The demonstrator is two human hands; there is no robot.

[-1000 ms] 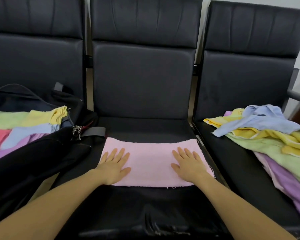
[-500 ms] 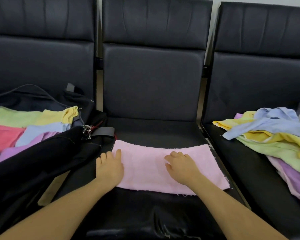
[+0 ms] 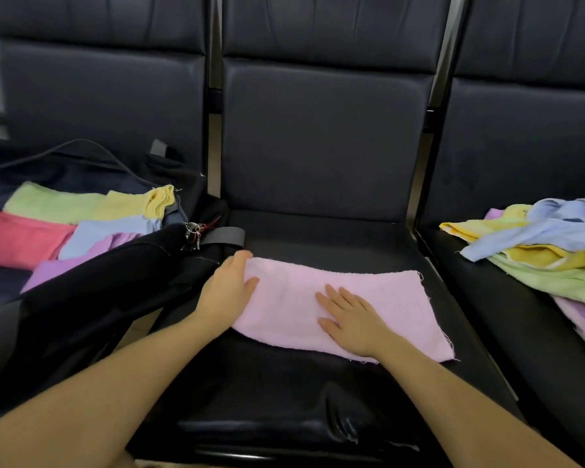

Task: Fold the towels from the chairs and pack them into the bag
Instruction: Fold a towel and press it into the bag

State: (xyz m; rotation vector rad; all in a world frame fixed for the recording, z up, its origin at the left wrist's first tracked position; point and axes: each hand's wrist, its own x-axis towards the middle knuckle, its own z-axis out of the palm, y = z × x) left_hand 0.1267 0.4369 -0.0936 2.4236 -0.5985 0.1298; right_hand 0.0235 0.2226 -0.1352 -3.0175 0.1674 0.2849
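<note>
**Mid-fold on the pink towel**

The pink towel (image 3: 345,309) lies as a long strip across the seat of the middle chair (image 3: 321,238), already doubled by the look of it — its far edge reads as a soft fold, its near edge frayed. The left hand (image 3: 225,293) is at the strip's left end, fingers curled over the edge and thumb on top, gripping the cloth. The right hand (image 3: 352,315) lies flat near the middle of the strip, fingers straight and spread, pressing it to the seat.

The step in hand looks like the crosswise fold: one end taken up, the middle pinned as the hinge. The next move probably calls for the left end to be carried over the right hand's line and laid on the right end, corners matched, with the flat hand slipping out before the layer lands so no ridge forms.

The bag (image 3: 92,282) sits open on the left chair, touching the middle seat, with folded towels (image 3: 65,228) already stacked inside in green, yellow, red, blue and lilac. A loose pile of unfolded towels (image 3: 541,244) waits on the right chair — so the task appears well under way, with several pieces left to fold.
</note>
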